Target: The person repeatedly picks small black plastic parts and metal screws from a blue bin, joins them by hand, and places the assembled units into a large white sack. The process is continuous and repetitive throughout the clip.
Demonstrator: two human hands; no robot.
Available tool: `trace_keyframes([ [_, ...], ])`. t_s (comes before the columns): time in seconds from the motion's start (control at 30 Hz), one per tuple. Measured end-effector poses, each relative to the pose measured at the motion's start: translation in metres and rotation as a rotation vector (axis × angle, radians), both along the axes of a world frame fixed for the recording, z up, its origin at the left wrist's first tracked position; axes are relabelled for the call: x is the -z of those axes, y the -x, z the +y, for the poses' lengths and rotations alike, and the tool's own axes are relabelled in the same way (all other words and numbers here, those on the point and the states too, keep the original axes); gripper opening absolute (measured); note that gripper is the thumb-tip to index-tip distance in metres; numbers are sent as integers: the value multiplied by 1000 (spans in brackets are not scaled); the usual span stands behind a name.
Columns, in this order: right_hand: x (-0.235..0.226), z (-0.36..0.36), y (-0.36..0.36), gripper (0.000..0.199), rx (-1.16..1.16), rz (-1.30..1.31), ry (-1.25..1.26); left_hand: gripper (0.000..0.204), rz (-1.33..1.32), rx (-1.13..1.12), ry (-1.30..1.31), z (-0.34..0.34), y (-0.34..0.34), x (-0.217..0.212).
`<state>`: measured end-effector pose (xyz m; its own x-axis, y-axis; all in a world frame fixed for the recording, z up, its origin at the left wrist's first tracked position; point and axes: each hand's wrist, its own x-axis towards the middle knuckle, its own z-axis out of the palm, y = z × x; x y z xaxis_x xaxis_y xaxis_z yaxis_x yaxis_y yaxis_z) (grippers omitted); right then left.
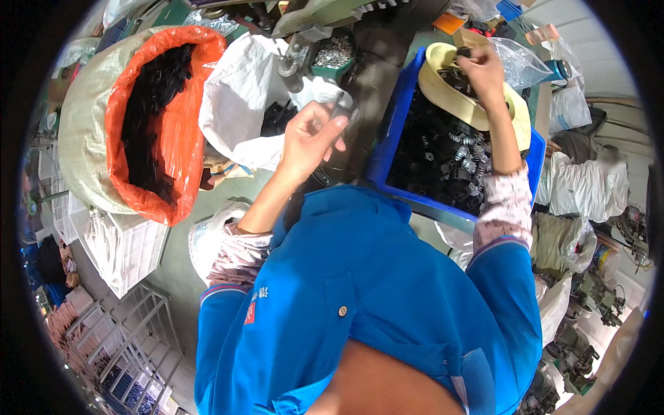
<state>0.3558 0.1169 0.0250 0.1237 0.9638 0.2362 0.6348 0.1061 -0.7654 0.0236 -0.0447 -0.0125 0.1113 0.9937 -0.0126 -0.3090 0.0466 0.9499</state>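
My left hand (312, 140) is closed around a small dark part (344, 106), pinched between thumb and fingers in front of the machine. My right hand (484, 72) has its fingertips closed on a small black part (464, 52), just above a cream-coloured tray (443, 115) with several dark parts in it. This tray lies over the far side of a blue bin (387, 146). Loose black parts fill much of the bin, and shiny coiled metal pieces (468, 164) lie among them, close to my right forearm.
At left stands a woven sack with an orange liner (188, 149), full of black pieces. A white bag (235, 93) hangs open beside it. A green container (335, 67) of small metal parts sits near a metal machine fixture (290, 75). A clear plastic bag (517, 63) lies at far right.
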Motion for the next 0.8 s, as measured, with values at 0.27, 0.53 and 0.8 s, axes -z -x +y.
trace_keyframes([
  [0.27, -25, -104, 113, 22, -331, 395, 337, 20, 232, 49, -134, 20, 35, -5],
  [0.53, -15, -108, 175, 25, -503, 498, 277, 27, 420, 75, -218, 22, 76, -18],
  [0.8, -13, -93, 211, 26, -575, 230, 101, 29, 727, 97, -538, 43, 113, -23],
])
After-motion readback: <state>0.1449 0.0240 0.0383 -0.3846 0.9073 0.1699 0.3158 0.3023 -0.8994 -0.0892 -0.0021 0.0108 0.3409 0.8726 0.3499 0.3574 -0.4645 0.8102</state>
